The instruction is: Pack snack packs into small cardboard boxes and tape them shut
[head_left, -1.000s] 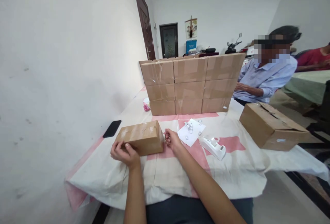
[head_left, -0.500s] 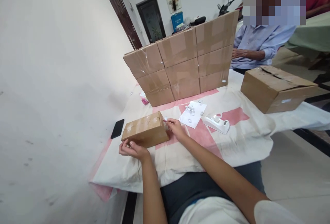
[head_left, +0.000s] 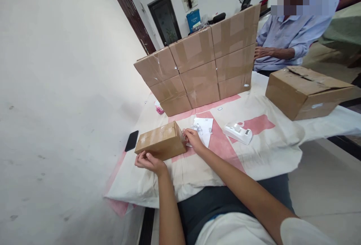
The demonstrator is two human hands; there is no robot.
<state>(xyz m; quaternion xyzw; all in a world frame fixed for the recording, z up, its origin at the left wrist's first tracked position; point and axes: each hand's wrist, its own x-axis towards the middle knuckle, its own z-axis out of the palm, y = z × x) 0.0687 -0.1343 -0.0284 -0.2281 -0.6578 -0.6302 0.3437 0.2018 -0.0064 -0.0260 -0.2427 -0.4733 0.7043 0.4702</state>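
A small closed cardboard box (head_left: 160, 138), with clear tape on its top, lies on the cloth-covered table. At its front left lower edge rests my left hand (head_left: 149, 162), fingers loosely curled and thumb apart, not gripped round it. My right hand (head_left: 192, 139) pinches close to the box's right end. Whatever is between its fingertips is too small to make out. Beside that hand is a white paper sheet (head_left: 207, 130) with several small clear-looking pieces on it, partly hidden by the hand. A white tape dispenser (head_left: 238, 133) stands further right.
A wall of taped cardboard boxes (head_left: 199, 68) stands at the back. One larger box (head_left: 306, 94) sits at the right. A black phone (head_left: 131, 141) lies left, a pink-and-white item (head_left: 159, 108) behind. Across the table is a person in a light blue shirt (head_left: 296, 38).
The paper sheet has shifted left, towards the box and my right hand. The whitish piece seen at my right fingertips no longer shows clearly. My left hand stays by the box; the view has turned slightly.
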